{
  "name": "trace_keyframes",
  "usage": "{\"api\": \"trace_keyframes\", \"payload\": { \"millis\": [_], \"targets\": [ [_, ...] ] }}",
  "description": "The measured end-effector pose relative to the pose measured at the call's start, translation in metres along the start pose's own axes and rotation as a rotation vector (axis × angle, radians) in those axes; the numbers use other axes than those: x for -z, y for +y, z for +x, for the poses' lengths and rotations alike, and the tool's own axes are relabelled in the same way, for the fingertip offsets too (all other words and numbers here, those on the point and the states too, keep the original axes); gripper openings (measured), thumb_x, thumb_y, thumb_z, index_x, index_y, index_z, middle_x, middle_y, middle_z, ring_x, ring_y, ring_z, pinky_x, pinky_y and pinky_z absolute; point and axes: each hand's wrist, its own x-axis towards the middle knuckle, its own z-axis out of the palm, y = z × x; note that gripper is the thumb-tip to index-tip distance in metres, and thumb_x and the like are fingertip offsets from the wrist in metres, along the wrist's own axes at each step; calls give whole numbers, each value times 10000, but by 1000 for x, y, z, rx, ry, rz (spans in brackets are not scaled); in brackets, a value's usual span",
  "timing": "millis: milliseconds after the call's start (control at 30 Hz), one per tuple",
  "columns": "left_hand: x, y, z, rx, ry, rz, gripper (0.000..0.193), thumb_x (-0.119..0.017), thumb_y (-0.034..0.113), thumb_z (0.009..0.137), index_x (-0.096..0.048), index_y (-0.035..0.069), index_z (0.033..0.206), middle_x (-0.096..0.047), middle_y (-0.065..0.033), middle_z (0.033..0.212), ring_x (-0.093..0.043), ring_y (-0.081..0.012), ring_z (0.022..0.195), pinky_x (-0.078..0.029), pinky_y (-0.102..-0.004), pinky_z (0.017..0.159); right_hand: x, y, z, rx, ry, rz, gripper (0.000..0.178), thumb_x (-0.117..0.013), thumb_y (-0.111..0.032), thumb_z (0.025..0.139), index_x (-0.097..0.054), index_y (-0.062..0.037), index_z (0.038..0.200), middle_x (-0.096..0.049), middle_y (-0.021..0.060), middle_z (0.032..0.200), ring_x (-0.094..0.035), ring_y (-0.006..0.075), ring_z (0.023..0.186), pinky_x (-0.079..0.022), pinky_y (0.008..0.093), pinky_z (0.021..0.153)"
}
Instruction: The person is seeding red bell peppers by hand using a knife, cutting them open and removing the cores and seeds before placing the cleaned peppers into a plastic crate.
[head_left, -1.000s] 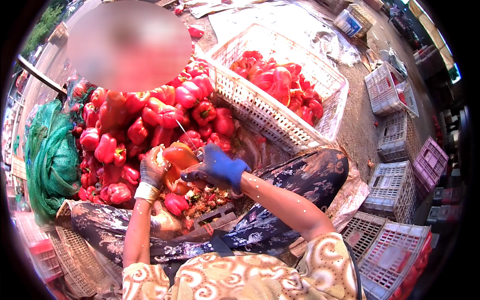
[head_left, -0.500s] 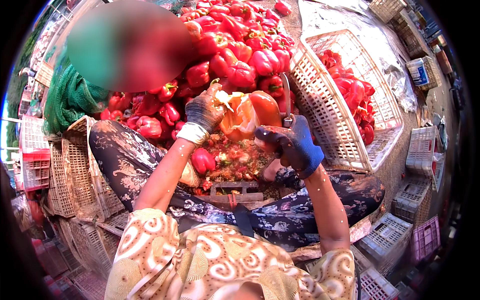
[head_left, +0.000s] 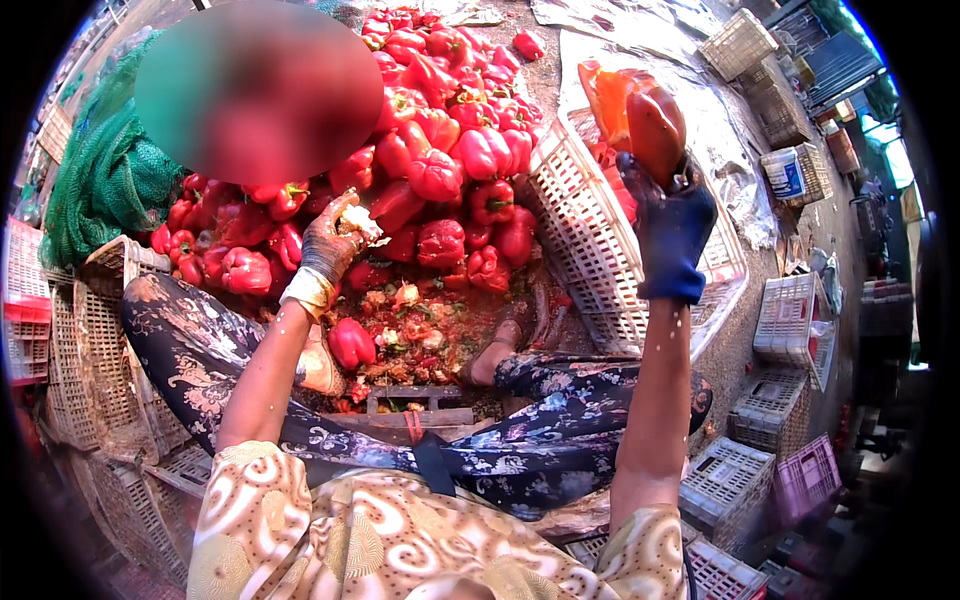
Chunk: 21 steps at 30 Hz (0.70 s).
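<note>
— My right hand [head_left: 672, 225] has carried the opened pepper [head_left: 657, 125] up and away from my left hand [head_left: 333, 242] since a moment ago.
— Still gripped?
— Yes, my right is closed on its near end, the rest jutting out beyond. My left pinches a pale core [head_left: 361, 223].
— Any edges close?
— The white crate's [head_left: 588, 235] slatted wall shows just left of my right hand; I can't tell the height between them.
— And open room?
— Between my hands, above the scraps [head_left: 430, 332]; the pepper heap [head_left: 437, 175] lies beyond my left.
</note>
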Motion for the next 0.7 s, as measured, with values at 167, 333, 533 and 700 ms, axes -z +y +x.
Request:
{"api": "trace_keyframes", "payload": {
  "millis": [167, 333, 533, 700],
  "targets": [
    [12, 34, -10, -103, -21, 115, 599, -643, -121, 738, -525, 39, 1304, -595, -64, 1175, -585, -136, 1016, -520, -270, 863, -36, 47, 24, -86, -204, -500, 520, -719, -361, 811, -615, 17, 1153, -686, 221, 945, -679, 339, 876, -529, 401, 770],
    [61, 87, -8, -98, 26, 32, 502, -699, -32, 746, -582, 30, 1229, -648, -41, 976, -617, -117, 884, -518, -263, 811, -34, 47, -9, -181, -232, 356, 437, -713, -239, 851, -598, 6, 1194, -689, 107, 872, -677, 134, 712, -513, 257, 543],
    [265, 144, -48, -174, 273, 732, 520, -625, 0, 835, -511, 61, 1339, -590, -69, 1210, -606, -101, 936, -506, -222, 787, -22, -34, -28, -275, -433, 529, 419, -710, -247, 863, -618, -14, 1198, -700, 57, 895, -663, 78, 660, -353, 166, 404],
    [455, 146, -101, 286, 422, 1583, 753, -688, 101, 754, -390, 153, 1443, -623, -183, 1209, -650, -246, 982, -506, -320, 859, -9, -54, -41, -213, -491, 676, 335, -659, -201, 886, -644, -29, 1174, -674, 53, 1138, -661, 57, 756, -360, 151, 446]
  ]
}}
